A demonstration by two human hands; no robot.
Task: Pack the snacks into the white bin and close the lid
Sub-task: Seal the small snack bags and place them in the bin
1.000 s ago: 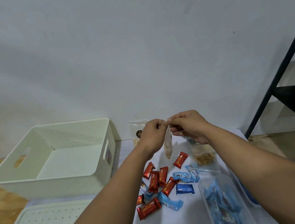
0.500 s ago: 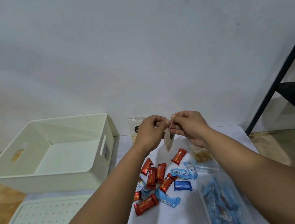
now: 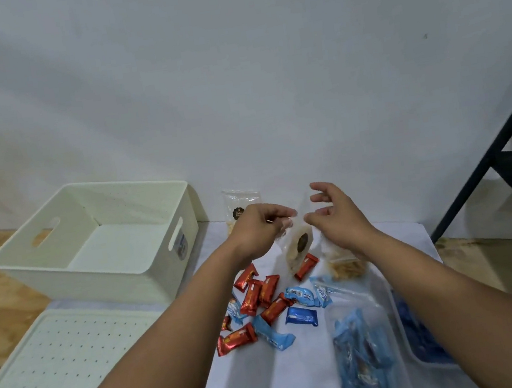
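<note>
The white bin (image 3: pixel 146 268) stands open and empty at the left, its perforated lid (image 3: pixel 57 359) lying flat in front of it. My left hand (image 3: pixel 261 226) pinches the top of a clear snack pouch (image 3: pixel 300 247) with a dark round label, which hangs above the table. My right hand (image 3: pixel 333 215) is just right of the pouch, fingers spread, holding nothing. Red wrapped bars (image 3: pixel 256 295) and blue wrapped snacks (image 3: pixel 301 315) lie scattered on the white cloth below. A clear bag of blue snacks (image 3: pixel 363 356) lies at the lower right.
Another clear pouch (image 3: pixel 241 205) leans on the wall behind my hands. A bag of pale crisps (image 3: pixel 345 268) lies under my right wrist. A tray with blue packs (image 3: pixel 423 341) sits at the far right. A black metal frame (image 3: pixel 489 157) stands at the right.
My right hand has let go of the pouch and opened. The pouch has turned its labelled face toward me and now hangs from my left hand alone.
</note>
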